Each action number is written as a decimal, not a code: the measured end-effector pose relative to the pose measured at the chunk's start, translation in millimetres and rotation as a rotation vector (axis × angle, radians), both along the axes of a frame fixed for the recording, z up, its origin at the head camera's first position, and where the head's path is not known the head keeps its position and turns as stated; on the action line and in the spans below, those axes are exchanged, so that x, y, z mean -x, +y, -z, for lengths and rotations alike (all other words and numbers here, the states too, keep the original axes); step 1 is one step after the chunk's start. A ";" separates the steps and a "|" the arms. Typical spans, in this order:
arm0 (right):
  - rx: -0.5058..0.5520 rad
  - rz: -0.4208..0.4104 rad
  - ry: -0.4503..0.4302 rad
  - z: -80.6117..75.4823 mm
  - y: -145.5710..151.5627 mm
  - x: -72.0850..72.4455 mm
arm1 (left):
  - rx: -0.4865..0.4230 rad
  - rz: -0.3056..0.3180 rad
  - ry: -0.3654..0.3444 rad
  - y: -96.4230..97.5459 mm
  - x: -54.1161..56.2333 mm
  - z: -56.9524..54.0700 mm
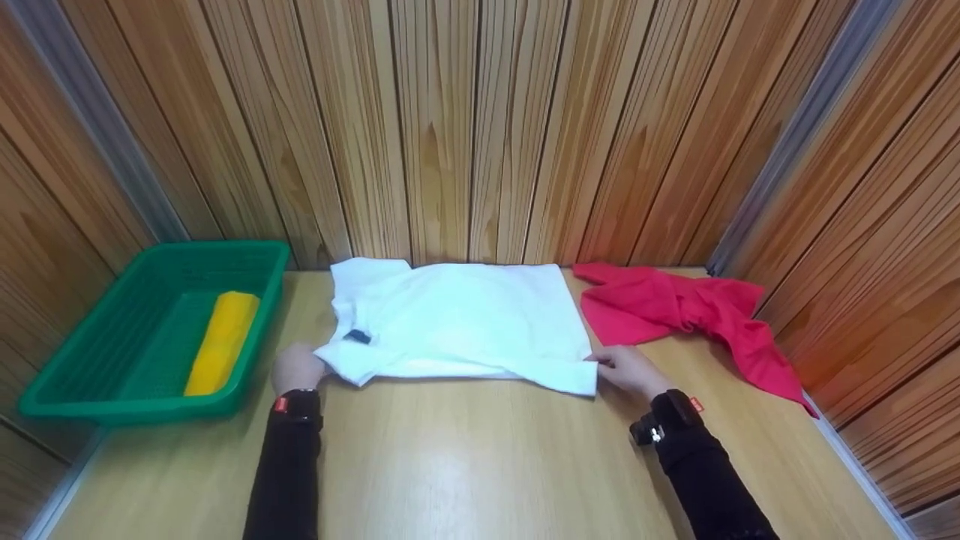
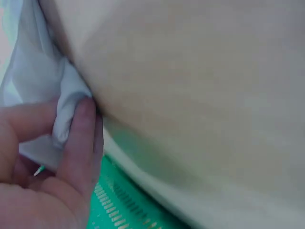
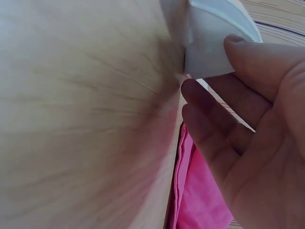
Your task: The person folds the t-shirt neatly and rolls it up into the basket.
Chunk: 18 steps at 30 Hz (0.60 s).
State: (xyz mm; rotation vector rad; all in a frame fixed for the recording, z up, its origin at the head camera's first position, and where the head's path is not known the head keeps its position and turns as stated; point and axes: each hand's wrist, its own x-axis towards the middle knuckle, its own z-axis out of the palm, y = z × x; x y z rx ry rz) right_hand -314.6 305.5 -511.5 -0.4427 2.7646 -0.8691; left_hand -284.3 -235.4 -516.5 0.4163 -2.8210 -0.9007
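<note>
A white T-shirt [image 1: 472, 315] lies sideways across the table against the back wall, its neckline with a dark label on the left. Its near edge is turned up in a long fold. At the near left corner my left hand [image 1: 298, 367] pinches the cloth; the left wrist view shows a bunched fold [image 2: 69, 102] between thumb and fingers. My right hand [image 1: 630, 369] holds the near right corner by the hem. In the right wrist view, the thumb presses on the white hem [image 3: 209, 47], with fingers behind it.
On the left stands a green basket [image 1: 67, 405] with a rolled yellow cloth [image 1: 223, 341] inside. A crumpled red cloth [image 1: 675, 304] lies at the back right, close to the right hand. Wood-panelled walls [image 1: 442, 127] enclose the table [image 1: 465, 465] at the back and sides.
</note>
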 end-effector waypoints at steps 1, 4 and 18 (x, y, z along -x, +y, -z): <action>0.006 -0.007 -0.007 -1.0 0.6 -0.6 | 0.011 0.037 -0.029 -3.3 -0.7 -2.8; 0.011 -0.038 0.006 -3.5 2.2 -3.9 | 0.034 0.148 -0.110 -11.6 -3.8 -11.4; -0.195 -0.196 0.294 -7.2 -8.6 -27.2 | 0.288 0.361 0.123 -11.3 -25.0 -20.8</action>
